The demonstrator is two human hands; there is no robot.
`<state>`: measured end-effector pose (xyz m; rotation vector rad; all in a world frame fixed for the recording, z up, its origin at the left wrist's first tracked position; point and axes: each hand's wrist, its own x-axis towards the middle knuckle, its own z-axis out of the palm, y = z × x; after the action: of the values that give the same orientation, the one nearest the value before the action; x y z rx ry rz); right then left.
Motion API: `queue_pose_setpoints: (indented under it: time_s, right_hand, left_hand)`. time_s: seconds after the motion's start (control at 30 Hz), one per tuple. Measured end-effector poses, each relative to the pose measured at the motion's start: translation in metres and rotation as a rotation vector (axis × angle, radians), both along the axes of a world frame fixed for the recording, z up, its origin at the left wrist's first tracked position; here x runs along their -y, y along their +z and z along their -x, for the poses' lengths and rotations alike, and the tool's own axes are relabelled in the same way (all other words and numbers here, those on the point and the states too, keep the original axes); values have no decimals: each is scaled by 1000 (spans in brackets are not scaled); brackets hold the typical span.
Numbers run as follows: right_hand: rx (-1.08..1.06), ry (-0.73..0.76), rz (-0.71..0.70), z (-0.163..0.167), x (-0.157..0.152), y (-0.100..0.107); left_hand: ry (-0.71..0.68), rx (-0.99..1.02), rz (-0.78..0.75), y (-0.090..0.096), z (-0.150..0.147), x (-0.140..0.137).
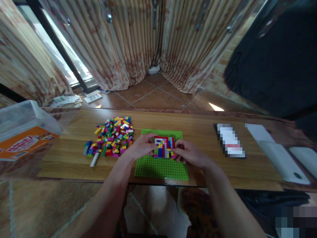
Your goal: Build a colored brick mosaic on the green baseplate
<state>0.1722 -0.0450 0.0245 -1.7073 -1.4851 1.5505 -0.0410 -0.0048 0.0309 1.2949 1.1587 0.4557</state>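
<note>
My left hand point(143, 145) and right hand point(189, 152) are half curled, one on each side of the colorful block patch point(164, 147), with fingertips at its sides; I cannot tell if either one is pinching a block. The patch lies between them on the green bumpy board point(160, 170). Far out past my left hand is a see-through box point(22, 110) with an orange label; I can't make out what is in it. Closer to that hand sits a big pile of loose blocks point(115, 137), with a white strip point(94, 159) beside it. The board's near edge is just beside the front edge of the table point(198, 129), under my arms. Wide brown wood runs from my right hand out to the phone point(230, 140), and more wood shows beyond both hands.
</note>
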Motion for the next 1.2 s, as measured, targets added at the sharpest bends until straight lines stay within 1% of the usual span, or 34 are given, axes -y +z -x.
queue_pose_setpoints:
  time_s: [0.13,0.3,0.47,0.63,0.93,1.2]
  right_hand:
    - [10,-21,11,1,0,0]
    - [-7,-31,20,3,-1,0]
    - [-19,-20,31,1,-1,0]
    - [20,-4,20,1,-1,1]
    - [23,-61,44,6,-3,1]
    - [-20,-74,34,5,-1,-3]
  left_hand:
    - [-3,-50,-1,0,-2,-1]
    - [18,-37,3,0,-2,-1]
    - [55,-16,29,5,-6,2]
    - [78,-16,51,9,-8,3]
    - [81,-8,50,12,-10,4]
    - [61,-7,17,6,-8,2]
